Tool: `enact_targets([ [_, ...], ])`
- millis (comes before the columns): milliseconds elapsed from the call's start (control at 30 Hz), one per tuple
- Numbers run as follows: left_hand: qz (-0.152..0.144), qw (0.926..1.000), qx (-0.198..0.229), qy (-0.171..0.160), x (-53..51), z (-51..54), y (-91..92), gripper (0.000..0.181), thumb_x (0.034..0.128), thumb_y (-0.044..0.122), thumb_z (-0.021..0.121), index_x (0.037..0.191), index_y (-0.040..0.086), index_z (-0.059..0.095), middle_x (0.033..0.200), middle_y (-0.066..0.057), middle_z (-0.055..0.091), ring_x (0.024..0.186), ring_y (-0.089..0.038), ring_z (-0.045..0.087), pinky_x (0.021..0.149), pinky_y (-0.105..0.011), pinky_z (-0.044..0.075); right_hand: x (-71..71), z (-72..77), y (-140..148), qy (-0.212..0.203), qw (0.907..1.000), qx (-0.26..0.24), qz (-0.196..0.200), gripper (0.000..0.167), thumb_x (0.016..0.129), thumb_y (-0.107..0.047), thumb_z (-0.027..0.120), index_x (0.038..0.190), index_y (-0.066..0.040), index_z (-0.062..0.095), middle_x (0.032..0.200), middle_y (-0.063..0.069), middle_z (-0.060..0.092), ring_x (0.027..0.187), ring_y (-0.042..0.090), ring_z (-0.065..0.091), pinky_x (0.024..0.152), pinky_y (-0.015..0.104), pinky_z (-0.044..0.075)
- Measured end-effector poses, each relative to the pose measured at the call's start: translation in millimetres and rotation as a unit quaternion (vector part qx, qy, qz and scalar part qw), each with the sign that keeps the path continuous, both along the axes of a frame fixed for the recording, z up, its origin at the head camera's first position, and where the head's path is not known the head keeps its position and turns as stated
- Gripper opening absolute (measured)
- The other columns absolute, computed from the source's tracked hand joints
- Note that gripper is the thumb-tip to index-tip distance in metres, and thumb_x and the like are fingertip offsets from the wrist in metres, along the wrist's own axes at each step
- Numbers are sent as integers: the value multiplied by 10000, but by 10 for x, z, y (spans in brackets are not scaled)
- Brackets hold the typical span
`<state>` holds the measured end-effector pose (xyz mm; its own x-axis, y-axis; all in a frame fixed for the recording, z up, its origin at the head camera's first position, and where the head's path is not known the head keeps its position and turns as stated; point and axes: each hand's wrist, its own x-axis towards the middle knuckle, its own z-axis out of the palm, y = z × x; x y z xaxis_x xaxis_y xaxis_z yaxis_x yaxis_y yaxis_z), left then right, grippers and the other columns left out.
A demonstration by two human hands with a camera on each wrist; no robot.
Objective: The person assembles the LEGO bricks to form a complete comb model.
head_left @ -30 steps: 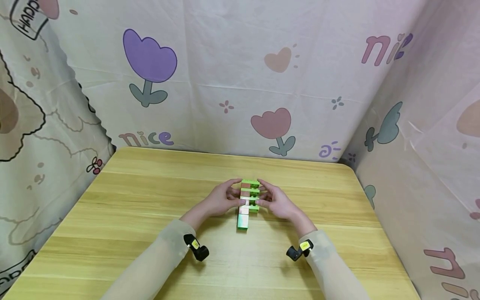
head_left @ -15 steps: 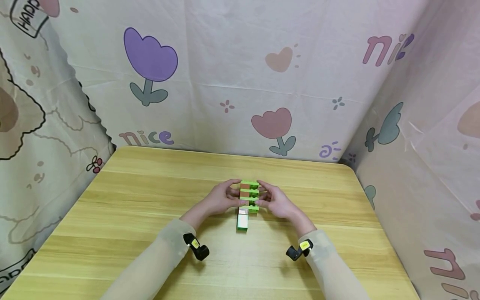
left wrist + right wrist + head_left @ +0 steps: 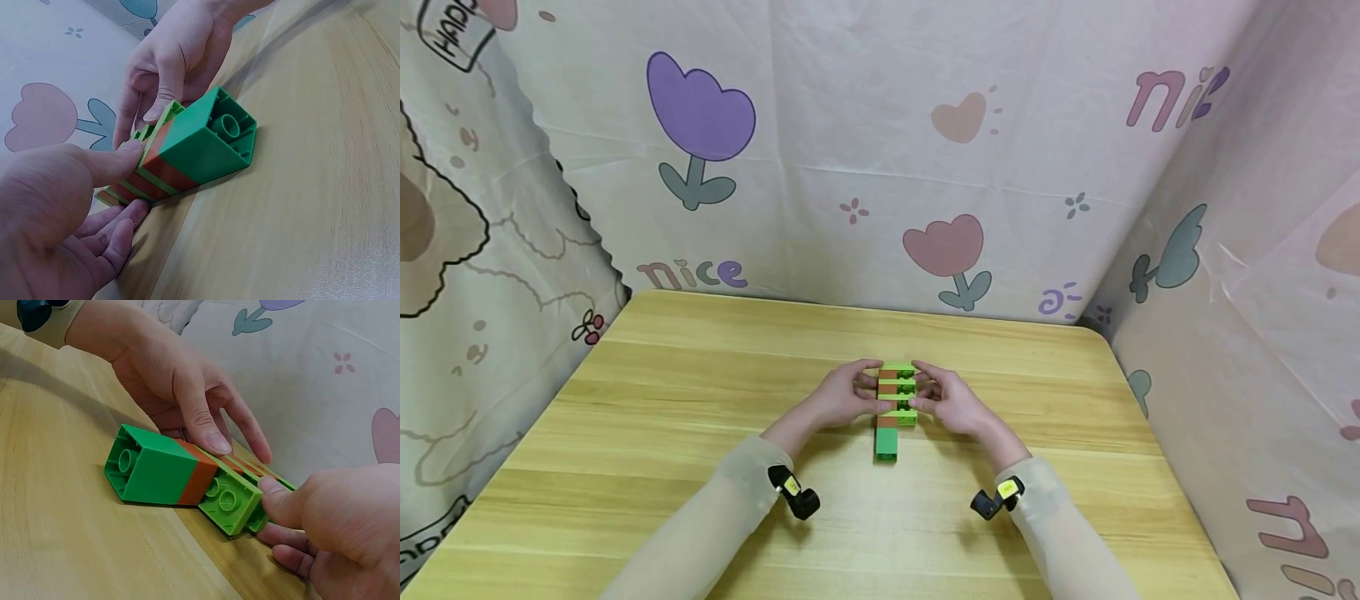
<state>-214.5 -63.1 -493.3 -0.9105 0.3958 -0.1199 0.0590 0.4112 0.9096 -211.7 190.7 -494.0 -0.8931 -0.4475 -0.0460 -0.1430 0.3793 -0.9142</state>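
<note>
A stack of toy building bricks (image 3: 887, 422) lies along the tabletop between the two hands. Its near end is a dark green brick (image 3: 197, 134), whose hollow underside faces the person. Beyond it, orange bricks (image 3: 199, 481) alternate with several lime green plates (image 3: 236, 499) that jut out to the right. The left hand (image 3: 842, 395) grips the stack from the left, thumb on top near the front plates and fingers at its side. From the right, the right hand (image 3: 953, 403) holds the jutting plates, its thumb at their edges. Fingers partly hide the far end.
The wooden table (image 3: 700, 367) extends around the bricks on all sides. A printed cloth (image 3: 820, 125) hangs behind it and at both sides. Each sleeve bears a small black camera, one on the left wrist (image 3: 793, 492) and one on the right (image 3: 997, 498).
The bricks' upper faces have lost their white glare and show plain green and orange. The stack has turned very slightly; both hands keep nearly the same hold.
</note>
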Motion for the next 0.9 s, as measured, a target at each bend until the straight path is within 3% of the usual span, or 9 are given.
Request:
enact_targets([
  [900,14,9999,-100,-108,-13,-4,13,871,885,272,898,1597,78,434,1379,-165,633,1100,-255,693,946,-433,580,28,28,-15,211,9992,344,-15,722,997,-14,720,1604,67,337,1403,209,593,1097,258,645,928,374,553],
])
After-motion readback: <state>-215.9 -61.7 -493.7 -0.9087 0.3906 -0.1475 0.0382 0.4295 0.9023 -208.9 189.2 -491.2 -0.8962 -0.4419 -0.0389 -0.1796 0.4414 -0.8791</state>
